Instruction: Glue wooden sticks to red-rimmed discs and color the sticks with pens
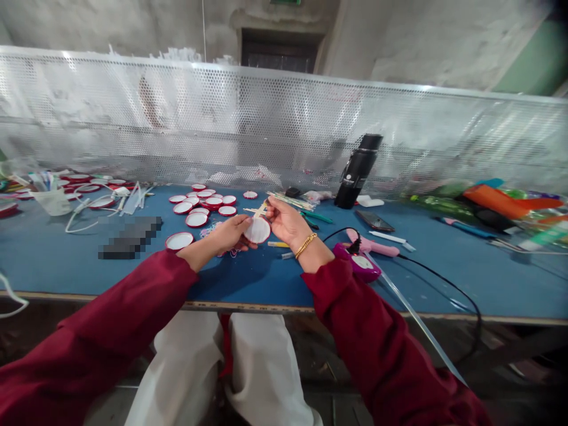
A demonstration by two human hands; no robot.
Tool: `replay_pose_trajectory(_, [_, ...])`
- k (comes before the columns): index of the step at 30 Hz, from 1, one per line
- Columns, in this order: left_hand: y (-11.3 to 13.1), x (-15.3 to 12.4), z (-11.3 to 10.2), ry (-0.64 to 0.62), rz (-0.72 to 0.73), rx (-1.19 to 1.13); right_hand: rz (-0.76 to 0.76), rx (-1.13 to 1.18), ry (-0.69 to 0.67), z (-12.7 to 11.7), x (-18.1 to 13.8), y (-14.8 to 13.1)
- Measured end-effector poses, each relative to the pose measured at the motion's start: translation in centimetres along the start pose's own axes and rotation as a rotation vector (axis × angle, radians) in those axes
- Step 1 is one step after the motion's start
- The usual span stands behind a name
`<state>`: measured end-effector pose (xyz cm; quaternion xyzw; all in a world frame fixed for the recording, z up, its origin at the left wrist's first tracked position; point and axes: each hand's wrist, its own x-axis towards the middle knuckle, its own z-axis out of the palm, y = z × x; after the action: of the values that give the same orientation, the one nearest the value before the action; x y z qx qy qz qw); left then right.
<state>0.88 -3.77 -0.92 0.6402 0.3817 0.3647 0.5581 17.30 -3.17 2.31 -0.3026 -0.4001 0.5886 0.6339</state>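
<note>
My left hand [233, 234] grips a round lid [257, 231] with a white inner face and a red rim, held upright above the blue table. Close against it, my right hand [286, 222] pinches a pale flat stick [261, 208] at the lid's upper edge. Whether the stick touches the lid I cannot tell. More red-rimmed lids [196, 219] lie in a loose group to the left, and one lid [179, 241] rests beside my left wrist. Thin coloured rubber bands [228, 253] are partly hidden behind my left hand.
On the right are a black bottle [358, 171], a phone [375, 221], a purple box [359, 263] with a plugged cord, a pink-handled tool [373, 243] and a long clear rod [412, 313]. Leftward stands a white cup [52, 201]. A perforated metal screen [266, 124] closes the back.
</note>
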Motion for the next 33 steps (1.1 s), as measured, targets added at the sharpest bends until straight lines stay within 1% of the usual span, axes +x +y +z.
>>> replay_pose_trajectory(2, [-0.1,0.0,-0.2,0.011,0.043,0.124,0.034,-0.02,-0.028,0.0,-0.4,-0.4])
replay_pose_trajectory(4, [0.1,-0.1,-0.6,0.001,0.066,0.144,0.02,-0.054,-0.054,-0.2,-0.7,-1.0])
replay_pose_trajectory(5, [0.3,-0.2,-0.8,-0.01,0.073,0.131,-0.012,-0.076,-0.054,-0.3,-0.8,-1.3])
replay_pose_trajectory(8, [0.9,-0.3,-1.5,-0.019,0.149,0.157,-0.178,-0.191,0.018,-0.9,-0.6,-2.0])
replay_pose_trajectory(10, [1.0,-0.3,-2.0,0.015,0.197,0.223,-0.317,-0.32,0.093,-1.2,-0.5,-2.3])
replay_pose_trajectory(12, [1.0,-0.2,-2.5,0.062,0.203,0.292,-0.452,-0.459,0.149,-1.4,-0.4,-2.5])
replay_pose_trajectory(15, [0.6,0.1,-3.3,0.121,0.252,0.416,-0.622,-0.589,0.18,-1.5,-0.4,-2.6])
replay_pose_trajectory(17, [0.3,0.4,-3.7,0.126,0.292,0.462,-0.69,-0.634,0.196,-1.6,-0.4,-2.6])
replay_pose_trajectory(21, [0.1,0.7,-4.1,0.102,0.301,0.401,-0.731,-0.692,0.259,-1.7,-0.5,-2.7])
replay_pose_trajectory(25, [0.5,0.6,-4.0,0.154,0.446,0.543,-0.761,-0.735,0.314,-1.7,-0.6,-2.7])
replay_pose_trajectory(27, [0.8,0.4,-3.8,0.176,0.458,0.583,-0.799,-0.789,0.331,-1.7,-0.8,-2.7])
replay_pose_trajectory(30, [1.2,0.0,-3.5,0.136,0.455,0.602,-0.874,-0.915,0.33,-1.7,-0.9,-2.7])
replay_pose_trajectory(33, [1.6,-0.3,-3.2,0.106,0.516,0.656,-0.953,-1.024,0.317,-1.7,-0.9,-2.6])
